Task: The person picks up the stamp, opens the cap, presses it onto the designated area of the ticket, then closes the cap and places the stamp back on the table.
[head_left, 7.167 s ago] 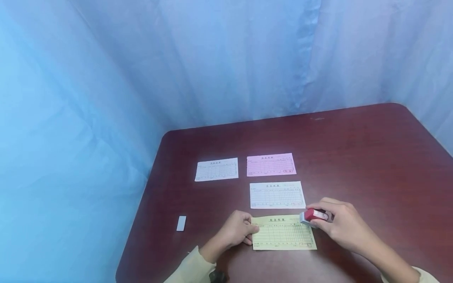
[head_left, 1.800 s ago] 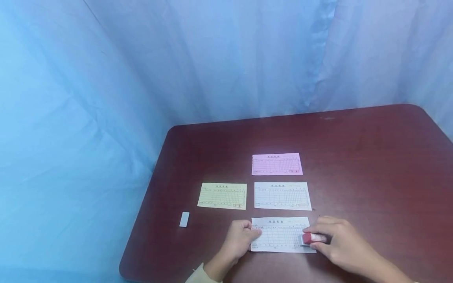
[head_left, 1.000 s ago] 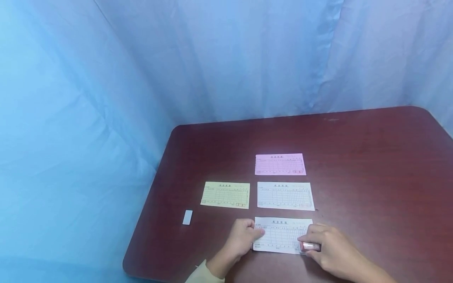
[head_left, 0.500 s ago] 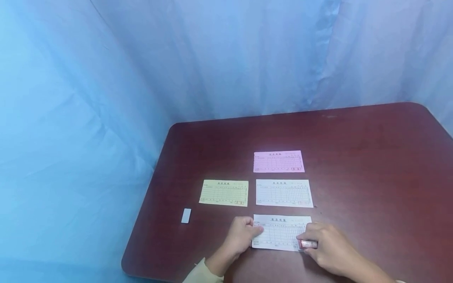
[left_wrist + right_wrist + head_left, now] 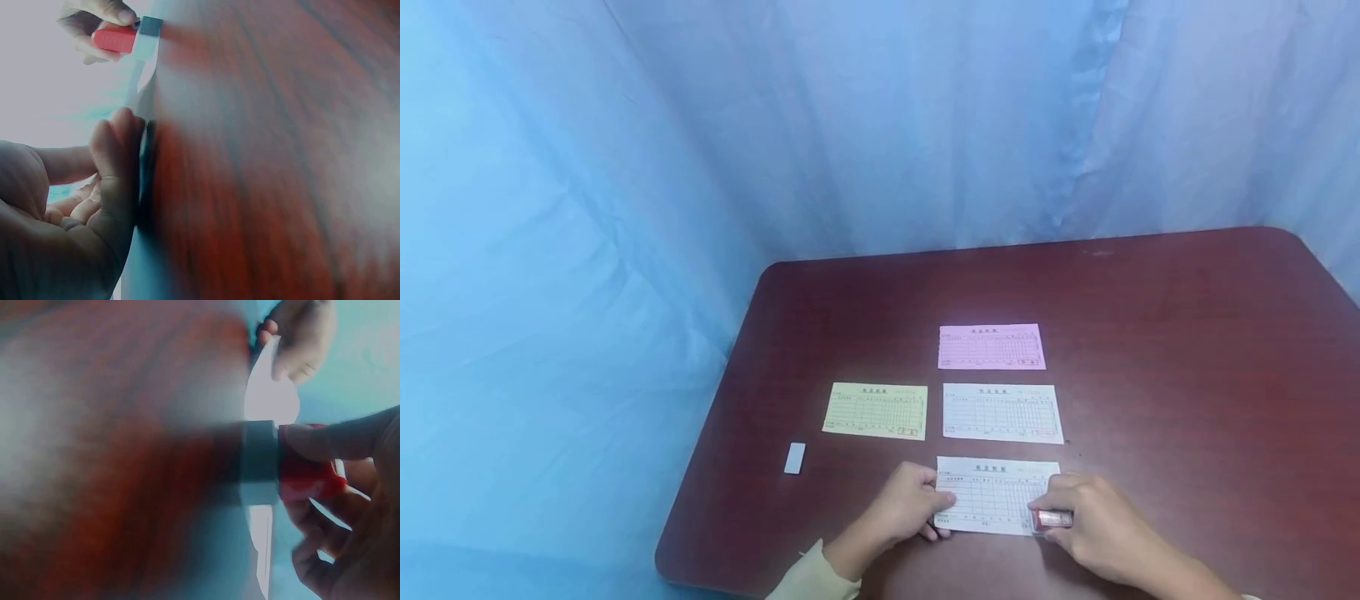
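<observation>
A white printed receipt slip [image 5: 981,496] lies nearest the person. My left hand [image 5: 912,502] pinches its left edge, thumb on top and fingers at the edge. My right hand [image 5: 1097,525] grips a red stamp [image 5: 1051,519] with a pale grey base, set on the slip's lower right corner. In the right wrist view the stamp [image 5: 306,462] sits between thumb and fingers, its base [image 5: 259,464] down at the paper. The left wrist view shows the same stamp [image 5: 115,39] beyond my left fingers. Whatever mark lies beneath the base is hidden.
Behind the slip lies another white slip [image 5: 1000,412], with a pink slip [image 5: 991,348] farther back. A yellow slip [image 5: 876,411] is to their left. Faint red marks show in their lower right corners. A small pale rectangular piece [image 5: 794,458] lies at left on the dark red table [image 5: 1187,350].
The yellow slip has gone from the front to the left; a white slip is now in front, and the back-left one is gone. The stamp has come down onto the front slip's lower right corner.
</observation>
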Demonstrator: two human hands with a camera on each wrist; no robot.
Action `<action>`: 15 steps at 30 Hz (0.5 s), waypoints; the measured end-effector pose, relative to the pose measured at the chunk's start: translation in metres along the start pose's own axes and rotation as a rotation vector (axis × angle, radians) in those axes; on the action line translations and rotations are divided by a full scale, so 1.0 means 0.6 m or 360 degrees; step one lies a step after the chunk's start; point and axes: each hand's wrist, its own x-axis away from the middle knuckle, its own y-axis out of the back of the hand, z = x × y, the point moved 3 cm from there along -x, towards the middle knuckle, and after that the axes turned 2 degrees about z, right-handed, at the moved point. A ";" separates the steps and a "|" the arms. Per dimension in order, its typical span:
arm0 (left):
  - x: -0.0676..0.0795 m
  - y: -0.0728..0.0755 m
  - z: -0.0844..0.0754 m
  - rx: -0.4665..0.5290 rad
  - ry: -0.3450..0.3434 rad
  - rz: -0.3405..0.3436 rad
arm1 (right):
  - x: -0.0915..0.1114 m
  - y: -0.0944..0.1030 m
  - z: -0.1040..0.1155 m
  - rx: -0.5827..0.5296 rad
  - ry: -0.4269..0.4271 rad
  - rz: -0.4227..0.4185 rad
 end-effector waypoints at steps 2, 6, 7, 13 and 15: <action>0.002 0.005 0.001 0.0011 0.0002 0.0003 | -0.008 0.012 -0.002 -0.0144 -0.0086 0.0077; 0.004 0.012 0.005 0.0070 0.0012 -0.0028 | -0.030 0.058 -0.004 -0.0362 -0.0310 0.0020; 0.003 0.013 0.005 0.0085 0.0013 -0.0033 | -0.034 0.071 -0.003 -0.0365 -0.0332 -0.0054; -0.004 0.011 0.004 0.0102 0.0020 -0.0002 | -0.028 0.110 -0.003 -0.0143 -0.0343 -0.0366; -0.011 0.016 0.001 0.0091 0.0013 0.0016 | -0.020 0.114 -0.003 -0.0116 -0.0377 -0.0415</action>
